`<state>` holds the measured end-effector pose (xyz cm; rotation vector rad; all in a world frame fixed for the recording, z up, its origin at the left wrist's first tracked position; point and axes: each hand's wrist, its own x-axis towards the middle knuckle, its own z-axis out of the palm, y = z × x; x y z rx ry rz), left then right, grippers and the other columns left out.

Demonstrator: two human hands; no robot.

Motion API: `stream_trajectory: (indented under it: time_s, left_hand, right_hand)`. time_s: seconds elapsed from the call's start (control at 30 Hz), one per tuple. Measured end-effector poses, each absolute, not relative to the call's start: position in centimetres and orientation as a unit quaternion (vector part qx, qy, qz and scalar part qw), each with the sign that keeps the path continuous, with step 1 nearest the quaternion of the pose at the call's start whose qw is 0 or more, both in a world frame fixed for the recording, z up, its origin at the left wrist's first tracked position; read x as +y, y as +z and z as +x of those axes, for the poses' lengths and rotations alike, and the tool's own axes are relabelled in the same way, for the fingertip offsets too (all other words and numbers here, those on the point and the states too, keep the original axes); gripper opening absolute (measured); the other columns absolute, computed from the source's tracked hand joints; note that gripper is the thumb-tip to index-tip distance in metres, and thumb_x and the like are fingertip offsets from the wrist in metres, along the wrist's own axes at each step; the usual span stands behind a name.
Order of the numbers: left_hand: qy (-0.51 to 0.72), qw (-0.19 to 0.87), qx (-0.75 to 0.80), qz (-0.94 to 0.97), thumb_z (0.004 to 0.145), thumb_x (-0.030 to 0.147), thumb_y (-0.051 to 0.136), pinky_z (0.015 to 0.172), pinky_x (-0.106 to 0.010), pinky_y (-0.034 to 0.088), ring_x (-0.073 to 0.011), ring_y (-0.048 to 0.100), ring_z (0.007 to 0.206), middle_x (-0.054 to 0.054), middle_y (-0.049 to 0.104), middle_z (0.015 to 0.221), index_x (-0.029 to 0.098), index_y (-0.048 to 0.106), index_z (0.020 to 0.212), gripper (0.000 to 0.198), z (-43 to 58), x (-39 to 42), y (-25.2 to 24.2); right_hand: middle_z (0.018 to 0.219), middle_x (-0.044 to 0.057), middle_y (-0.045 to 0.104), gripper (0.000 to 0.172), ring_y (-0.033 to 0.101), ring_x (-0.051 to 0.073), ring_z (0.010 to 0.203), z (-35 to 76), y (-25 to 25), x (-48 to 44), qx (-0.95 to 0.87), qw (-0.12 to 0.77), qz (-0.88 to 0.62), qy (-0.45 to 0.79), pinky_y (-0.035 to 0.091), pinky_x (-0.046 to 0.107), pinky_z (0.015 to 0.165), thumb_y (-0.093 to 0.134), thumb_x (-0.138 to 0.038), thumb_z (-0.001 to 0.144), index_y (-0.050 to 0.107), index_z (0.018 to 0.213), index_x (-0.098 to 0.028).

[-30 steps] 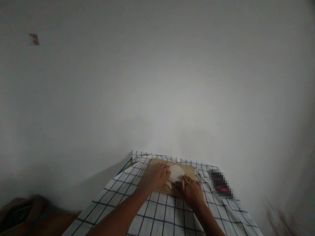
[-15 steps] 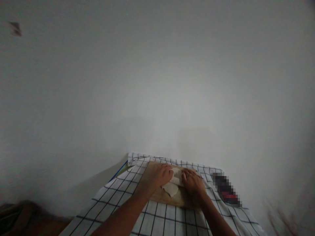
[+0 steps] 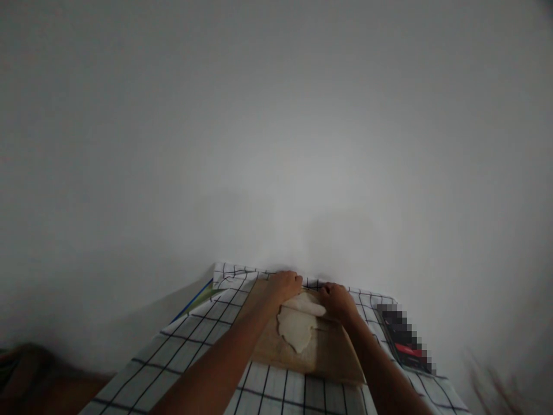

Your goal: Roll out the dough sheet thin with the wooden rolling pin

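A flattened sheet of pale dough [image 3: 296, 329] with an uneven edge lies on a wooden board [image 3: 285, 358]. Across its far end is a pale, rounded, roll-like shape [image 3: 306, 303]; I cannot tell whether it is a fold of dough or a rolling pin. My left hand [image 3: 287, 283] is closed, fingers curled, at the board's far edge, just beyond the roll-like shape. To the right, my right hand [image 3: 337, 298] is closed too, beside that shape's right end. Whatever the fingers hold, if anything, is hidden.
A white cloth with dark grid lines [image 3: 194, 340] covers the table under the board. To the right lies a dark, pixelated flat object [image 3: 404, 337] with a red band. A plain wall [image 3: 302, 144] stands right behind the table.
Both hands have moved forward, away from me, to the board's far edge. More of the dough and of the board's near part now shows.
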<state>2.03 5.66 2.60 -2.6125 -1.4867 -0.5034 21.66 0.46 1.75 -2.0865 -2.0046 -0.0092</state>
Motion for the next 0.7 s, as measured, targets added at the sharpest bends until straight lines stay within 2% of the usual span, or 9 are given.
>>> stream_trajectory:
  time_s: [0.1, 0.27, 0.43, 0.7]
  left_hand:
    - [-0.156, 0.025, -0.547, -0.822, 0.101, 0.029, 0.035, 0.080, -0.034, 0.050, -0.0243, 0.070, 0.092, -0.019, 0.074, 0.101, 0.011, 0.074, 0.101, 0.043, 2.2, 6.1, 2.7]
    - [-0.153, -0.001, -0.584, -0.797, 0.099, 0.036, 0.038, 0.083, -0.033, 0.049, -0.0238, 0.070, 0.095, -0.016, 0.075, 0.105, 0.015, 0.074, 0.103, 0.042, 2.2, 5.3, 2.5]
    - [-0.198, 0.044, -0.562, -0.802, 0.099, 0.030, 0.041, 0.088, -0.038, 0.045, -0.0247, 0.066, 0.098, -0.018, 0.073, 0.107, 0.010, 0.071, 0.106, 0.036, 1.9, 3.2, 2.0]
    - [-0.225, 0.084, -0.522, -0.818, 0.099, 0.028, 0.043, 0.090, -0.039, 0.044, -0.0273, 0.064, 0.100, -0.016, 0.072, 0.104, 0.012, 0.069, 0.105, 0.031, 1.2, 1.1, 1.4]
  right_hand:
    - [0.108, 0.012, 0.074, 0.044, 0.068, 0.023, 0.099, 21.9, 1.5, 0.9, -0.686, 0.131, -0.716, -0.003, 0.047, 0.032, 0.081, 0.032, -0.033, 0.098, 0.073, 0.107, -0.021]
    - [0.106, 0.012, 0.074, 0.043, 0.069, 0.023, 0.097, 21.7, 1.4, 0.3, -0.697, 0.112, -0.708, -0.029, 0.048, 0.031, 0.079, 0.031, -0.033, 0.100, 0.072, 0.105, -0.020]
    - [0.114, 0.013, 0.072, 0.040, 0.066, 0.022, 0.107, 21.2, 1.4, -1.6, -0.705, 0.107, -0.699, -0.054, 0.048, 0.031, 0.087, 0.032, -0.031, 0.101, 0.068, 0.115, -0.020]
    - [0.133, 0.008, 0.064, 0.044, 0.055, 0.021, 0.126, 20.4, 1.1, -4.6, -0.697, 0.159, -0.699, -0.022, 0.042, 0.034, 0.103, 0.029, -0.032, 0.101, 0.065, 0.125, -0.021]
